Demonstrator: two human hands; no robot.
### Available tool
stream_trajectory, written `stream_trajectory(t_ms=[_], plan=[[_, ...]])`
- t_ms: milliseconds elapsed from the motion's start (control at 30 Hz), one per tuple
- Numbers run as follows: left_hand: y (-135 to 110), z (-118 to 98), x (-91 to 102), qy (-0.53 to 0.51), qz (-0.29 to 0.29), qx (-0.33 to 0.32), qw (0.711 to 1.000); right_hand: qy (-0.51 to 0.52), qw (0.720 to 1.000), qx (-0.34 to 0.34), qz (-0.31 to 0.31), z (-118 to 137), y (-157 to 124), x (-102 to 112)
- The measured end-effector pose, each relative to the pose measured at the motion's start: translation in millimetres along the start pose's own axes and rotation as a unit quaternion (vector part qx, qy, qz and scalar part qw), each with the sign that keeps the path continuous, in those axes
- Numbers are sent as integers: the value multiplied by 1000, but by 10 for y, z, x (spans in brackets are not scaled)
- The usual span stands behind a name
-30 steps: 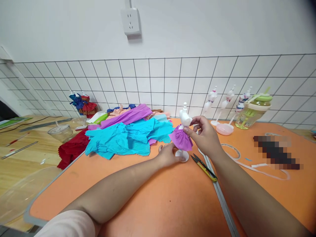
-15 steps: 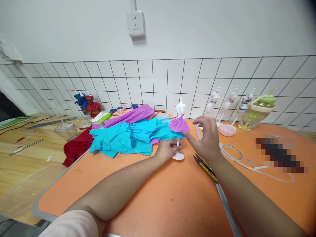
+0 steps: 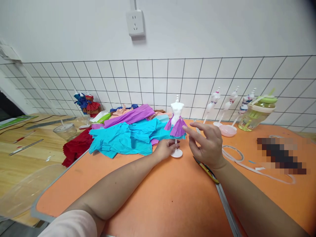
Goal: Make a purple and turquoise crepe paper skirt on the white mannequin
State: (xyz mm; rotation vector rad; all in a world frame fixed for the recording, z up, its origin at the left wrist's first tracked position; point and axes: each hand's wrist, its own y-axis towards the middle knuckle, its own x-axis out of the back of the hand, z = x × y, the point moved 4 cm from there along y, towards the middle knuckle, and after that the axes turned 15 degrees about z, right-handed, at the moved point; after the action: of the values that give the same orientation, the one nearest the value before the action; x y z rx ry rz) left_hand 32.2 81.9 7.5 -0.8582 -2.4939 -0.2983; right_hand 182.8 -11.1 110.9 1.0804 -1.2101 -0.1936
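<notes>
Between left hand [image 3: 166, 149] and right hand [image 3: 207, 144] — white mannequin [image 3: 176, 114], upright.

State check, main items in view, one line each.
Mini mannequin: upright
Purple skirt: on the mannequin, flared
Left hand: closed around the mannequin's stem
Right hand: open, beside the skirt; contact unclear
Cyan sheets: crumpled, heaped
Snips: partly hidden; blade state unclear
Green bottle: lid on
Wall socket: nothing plugged in
</notes>
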Motion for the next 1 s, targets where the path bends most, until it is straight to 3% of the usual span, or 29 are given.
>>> stream_trajectory(t_ms=[100, 200, 300, 500, 767, 900, 1000], plan=[[66, 48, 51, 18, 17, 4, 1000, 67, 991, -43, 103, 37, -183, -130], [216, 85, 95, 39, 23, 14, 999, 41, 952, 29, 301, 176, -532, -349], [428, 114, 102, 55, 30, 24, 998, 11, 933, -9, 359, 82, -762, -436], [756, 185, 32, 75, 14, 24, 997, -92, 903, -120, 402, -360, -768, -508], [978, 246, -61, 51, -5, 2, 999, -84, 877, -117, 459, -341, -807, -606], [901, 184, -85, 24, -15, -1, 1000, -74, 875, -119, 463, -323, -806, -585], [664, 106, -64, 20, -24, -14, 999, -65, 874, -122, 465, -306, -817, -566]])
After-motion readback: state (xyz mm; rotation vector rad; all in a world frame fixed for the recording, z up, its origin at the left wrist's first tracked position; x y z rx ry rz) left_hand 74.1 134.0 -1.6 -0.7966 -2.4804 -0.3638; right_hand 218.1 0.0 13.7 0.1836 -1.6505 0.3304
